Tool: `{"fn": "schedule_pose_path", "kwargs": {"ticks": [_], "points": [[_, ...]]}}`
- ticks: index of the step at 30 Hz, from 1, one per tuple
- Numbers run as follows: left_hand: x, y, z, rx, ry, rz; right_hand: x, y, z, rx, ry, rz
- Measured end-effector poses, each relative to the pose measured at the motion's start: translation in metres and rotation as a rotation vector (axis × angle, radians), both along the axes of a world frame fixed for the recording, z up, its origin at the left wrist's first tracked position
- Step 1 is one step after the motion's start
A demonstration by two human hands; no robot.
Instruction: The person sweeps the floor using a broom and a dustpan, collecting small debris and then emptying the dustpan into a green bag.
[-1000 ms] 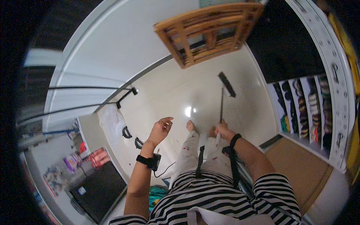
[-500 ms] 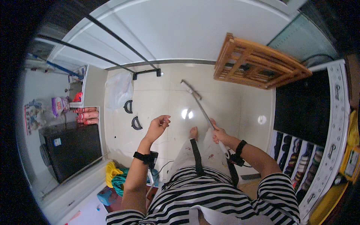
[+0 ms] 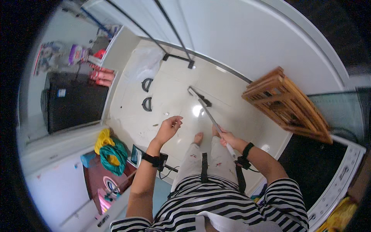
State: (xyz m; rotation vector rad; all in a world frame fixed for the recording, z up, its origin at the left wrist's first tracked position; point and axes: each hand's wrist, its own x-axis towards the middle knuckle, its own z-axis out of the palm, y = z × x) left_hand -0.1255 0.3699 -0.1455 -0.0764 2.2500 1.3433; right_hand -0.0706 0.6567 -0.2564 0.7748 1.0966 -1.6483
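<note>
A person in a black-and-white striped top stands barefoot on a pale tiled floor (image 3: 174,89), working a long-handled mop (image 3: 210,116) across it. The right hand (image 3: 227,138) is wrapped around the mop's light handle, its fingers closed firmly on the shaft, while the mop's dark flat head (image 3: 199,96) rests on the floor ahead of the bare feet, pointing away from the person. The left hand (image 3: 169,129) hangs free above the floor, holding nothing, its fingers loosely curled and partly spread. The floor around the mop head shines with a bright reflection, which suggests that patch is already wet, though small specks of debris (image 3: 166,113) lie on the floor near the left hand and two dark half-round objects (image 3: 147,94) sit on the floor beyond them, so the mopping appears only partly done. A wooden slatted rack (image 3: 288,102) leans on the floor to the right of the mop head, and a yellow-and-green bundle of cloth (image 3: 110,152) lies at the floor's near-left edge, beside a black cabinet (image 3: 71,102).
</note>
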Motion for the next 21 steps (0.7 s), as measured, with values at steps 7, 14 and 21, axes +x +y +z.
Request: {"fn": "schedule_pose_path", "kwargs": {"ticks": [7,14,21], "points": [[0.031,-0.030,-0.011,0.061,0.024,0.310,-0.057,0.032,-0.038,0.112,0.271,0.117],[0.077,-0.061,-0.026,0.098,-0.055,0.442,-0.152,-0.026,-0.090,0.333,0.347,0.341],[0.097,-0.095,-0.037,0.159,-0.016,0.537,-0.088,-0.049,-0.032,0.256,0.253,0.684]]}}
